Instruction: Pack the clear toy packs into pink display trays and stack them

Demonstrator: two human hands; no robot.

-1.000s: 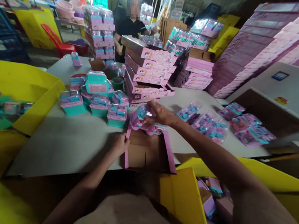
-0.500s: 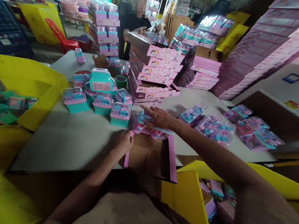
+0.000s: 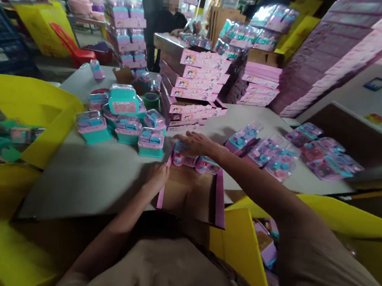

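Note:
A shallow pink cardboard box (image 3: 187, 198) lies open at the table's near edge, its brown inside facing up. My left hand (image 3: 157, 176) is closed on the box's left wall. At the box's far end, my right hand (image 3: 196, 143) lies with fingers stretched over a purple case with a clear lid (image 3: 185, 159), partly hiding it. Beside that one, a second clear-lidded purple case (image 3: 208, 165) sits in the far right corner. Left of the box stand several teal-and-pink cases with clear lids (image 3: 151, 143).
A stack of pink boxes (image 3: 198, 83) rises behind my hands. More clear-lidded packs (image 3: 266, 150) lie at right on the grey table (image 3: 92, 182). Yellow bins (image 3: 241, 246) flank the table. Across it stands a person (image 3: 171, 22); tall pink cartons (image 3: 313, 51) are piled at right.
My right hand has pressed the left case from over the box's left wall down into its far left corner. My left hand stays on the wall. The view has shifted slightly.

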